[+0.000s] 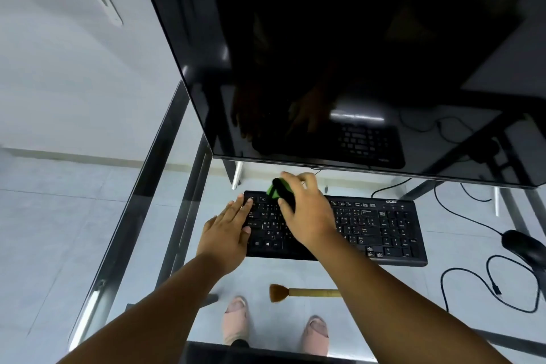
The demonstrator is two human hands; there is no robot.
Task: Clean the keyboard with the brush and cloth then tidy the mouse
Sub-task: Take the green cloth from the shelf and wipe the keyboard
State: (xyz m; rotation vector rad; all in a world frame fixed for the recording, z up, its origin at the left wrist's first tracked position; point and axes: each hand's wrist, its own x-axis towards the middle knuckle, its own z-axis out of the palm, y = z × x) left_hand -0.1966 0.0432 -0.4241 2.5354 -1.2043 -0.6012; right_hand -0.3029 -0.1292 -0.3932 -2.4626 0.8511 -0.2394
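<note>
A black keyboard (pixel 375 227) lies on the glass desk (pixel 165 174). My right hand (pixel 307 213) is shut on a green and black cloth (pixel 280 190), pressed against the keyboard's upper left keys. My left hand (pixel 230 227) lies flat with fingers spread on the keyboard's left end. A brush (pixel 301 293) with brown bristles and a wooden handle lies on the glass in front of the keyboard, bristles pointing left. The black mouse (pixel 524 247) sits at the right edge with its cable (pixel 487 287) looped loosely beside it.
A large dark monitor (pixel 339 53) stands just behind the keyboard and overhangs its far edge. Cables trail across the glass at the right behind the keyboard. Through the glass I see my feet in pink shoes (pixel 236 319) and the tiled floor.
</note>
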